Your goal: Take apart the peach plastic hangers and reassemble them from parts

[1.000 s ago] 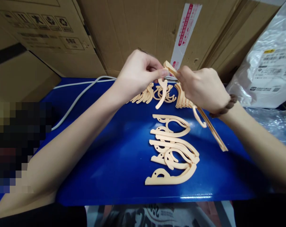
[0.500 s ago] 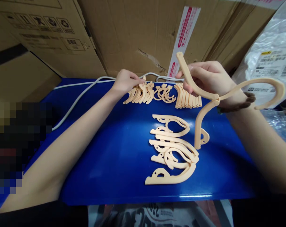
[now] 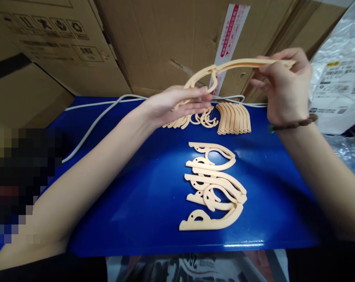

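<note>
A cream folding clothes hanger (image 3: 238, 62) is held up in front of me, its arms spread sideways and its hook folded in against the left part. My left hand (image 3: 180, 102) holds its left arm between thumb and stretched fingers. My right hand (image 3: 285, 78) pinches the right end. Several folded hangers (image 3: 215, 172) lie overlapping on the blue table (image 3: 130, 188). Behind them are a row of loose hanger arms (image 3: 233, 119), a small heap of hooks (image 3: 206, 116) and more curved pieces (image 3: 180, 122), partly hidden by my left hand.
Large cardboard boxes (image 3: 156, 35) stand along the table's back edge. A white cable (image 3: 91, 127) runs over the left and back of the table. At the right is a labelled white plastic package (image 3: 330, 98). A printed bag (image 3: 195, 268) shows below the front edge.
My left hand has come away from the loose pieces and taken hold of the hanger. My right hand has moved right and up; the hanger is now spread sideways with its hook folded in.
</note>
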A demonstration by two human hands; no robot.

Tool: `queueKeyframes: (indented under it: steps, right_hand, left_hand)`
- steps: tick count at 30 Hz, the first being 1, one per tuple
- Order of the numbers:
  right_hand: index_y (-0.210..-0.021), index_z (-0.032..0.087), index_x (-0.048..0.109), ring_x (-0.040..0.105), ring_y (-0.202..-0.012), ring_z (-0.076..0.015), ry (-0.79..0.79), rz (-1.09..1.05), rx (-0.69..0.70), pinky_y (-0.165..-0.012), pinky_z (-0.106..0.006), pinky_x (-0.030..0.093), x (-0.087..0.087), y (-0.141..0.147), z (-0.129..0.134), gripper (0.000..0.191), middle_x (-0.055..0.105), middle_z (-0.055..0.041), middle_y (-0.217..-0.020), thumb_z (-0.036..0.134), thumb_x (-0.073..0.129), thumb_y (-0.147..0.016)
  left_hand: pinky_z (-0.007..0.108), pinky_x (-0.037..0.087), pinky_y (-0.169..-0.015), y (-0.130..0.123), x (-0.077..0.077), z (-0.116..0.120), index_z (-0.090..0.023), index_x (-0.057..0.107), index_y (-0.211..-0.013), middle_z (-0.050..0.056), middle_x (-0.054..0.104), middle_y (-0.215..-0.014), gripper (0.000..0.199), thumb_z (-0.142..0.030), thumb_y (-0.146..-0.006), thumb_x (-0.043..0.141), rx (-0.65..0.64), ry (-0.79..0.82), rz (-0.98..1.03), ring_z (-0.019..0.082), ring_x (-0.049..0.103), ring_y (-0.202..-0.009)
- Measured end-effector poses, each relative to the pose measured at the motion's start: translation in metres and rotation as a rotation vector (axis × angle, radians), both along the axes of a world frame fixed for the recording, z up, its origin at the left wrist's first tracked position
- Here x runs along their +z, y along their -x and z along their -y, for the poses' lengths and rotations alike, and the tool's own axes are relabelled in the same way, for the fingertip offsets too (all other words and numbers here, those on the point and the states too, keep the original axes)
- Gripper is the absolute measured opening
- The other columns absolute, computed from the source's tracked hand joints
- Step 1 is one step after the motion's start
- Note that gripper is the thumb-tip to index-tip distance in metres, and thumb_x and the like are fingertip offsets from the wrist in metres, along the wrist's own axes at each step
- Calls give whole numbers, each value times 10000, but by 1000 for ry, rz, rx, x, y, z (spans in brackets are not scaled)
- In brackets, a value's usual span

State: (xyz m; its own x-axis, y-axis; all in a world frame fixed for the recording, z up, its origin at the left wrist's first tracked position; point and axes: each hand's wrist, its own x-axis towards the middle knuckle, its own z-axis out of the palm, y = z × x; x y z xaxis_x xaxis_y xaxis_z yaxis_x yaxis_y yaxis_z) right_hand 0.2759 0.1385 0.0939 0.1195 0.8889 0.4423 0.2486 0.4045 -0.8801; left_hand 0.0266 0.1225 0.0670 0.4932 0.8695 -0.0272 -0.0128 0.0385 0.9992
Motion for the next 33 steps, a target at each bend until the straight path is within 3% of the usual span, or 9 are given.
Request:
queueKeyframes:
  steps: [2, 5, 10, 14, 21, 24, 28, 30, 33]
  right_hand:
    - [-902, 298, 567, 712, -1071, -258, -42, 274, 43, -897, -405, 576, -3, -5, 0, 207, 758, -90, -1191, 205, 715, -791]
    - [-1097, 234, 709, 719, -958, -261, -115, 742, 9, -850, -395, 522, -7, 0, 4, 215, 777, -115, -1096, 318, 677, -902]
    - [-1338, 195, 707, 723, -1045, -312, -121, 1172, -180, -751, -374, 422, -10, 20, 17, 455, 798, -136, -1093, 473, 463, -1072]
    - [-1364, 200, 685, 721, -1065, -324, -147, 1217, -164, -740, -381, 405, -7, 22, 21, 512, 785, -138, -1155, 503, 369, -1099]
    - [-1365, 210, 707, 727, -914, -301, -216, 1243, -124, -729, -362, 435, -14, 13, 14, 477, 797, -114, -1013, 453, 399, -1094]
    - [-1240, 177, 760, 687, -800, -264, -125, 1246, 7, -727, -365, 438, -12, 11, 10, 438, 760, -103, -886, 405, 425, -1074]
    - [-899, 187, 769, 520, -598, -160, 46, 1093, 206, -672, -332, 418, -8, 2, -1, 349, 584, -9, -628, 369, 500, -1025]
    - [-770, 196, 726, 464, -540, -142, 161, 1053, 191, -636, -322, 417, -11, -8, -11, 347, 521, 9, -565, 366, 525, -996]
    - [-800, 181, 725, 515, -515, -161, 292, 1049, 26, -611, -333, 449, -24, -27, -31, 286, 599, -27, -580, 323, 536, -961]
  left_hand:
    - [261, 565, -1023, 3, 1, 0, -163, 671, -1182, 65, 726, -1318, 183, -172, -1033, 565, 74, -44, -3, 180, 677, -1288]
    - [260, 611, -947, 4, 2, 1, -171, 643, -1241, 88, 719, -1329, 241, -145, -1012, 573, 116, -84, -90, 222, 683, -1291]
    - [194, 631, -770, 4, 6, 3, -209, 607, -1395, 100, 699, -1360, 400, -217, -995, 585, -19, -26, -171, 253, 670, -1313]
    - [139, 581, -653, 5, 6, 0, -218, 627, -1385, 91, 696, -1368, 377, -339, -1061, 477, -56, 9, -107, 215, 699, -1233]
    - [166, 475, -483, 0, -2, 3, -275, 542, -1521, 110, 691, -1341, 591, -219, -937, 604, -56, 3, -195, 111, 684, -784]
    - [173, 402, -438, 0, -7, 3, -264, 505, -1558, 130, 670, -1355, 659, -205, -910, 611, -84, 14, -186, 87, 631, -699]
    - [194, 463, -499, -3, -11, 5, -207, 561, -1495, 144, 682, -1295, 574, -183, -923, 604, -71, -44, -329, 94, 641, -681]
    - [189, 480, -507, -6, -11, 7, -172, 579, -1455, 150, 677, -1289, 528, -138, -929, 561, -57, -74, -421, 94, 657, -676]
    - [172, 506, -527, -12, -9, 10, -153, 563, -1435, 163, 645, -1368, 492, -133, -945, 517, -13, -75, -447, 102, 702, -722]
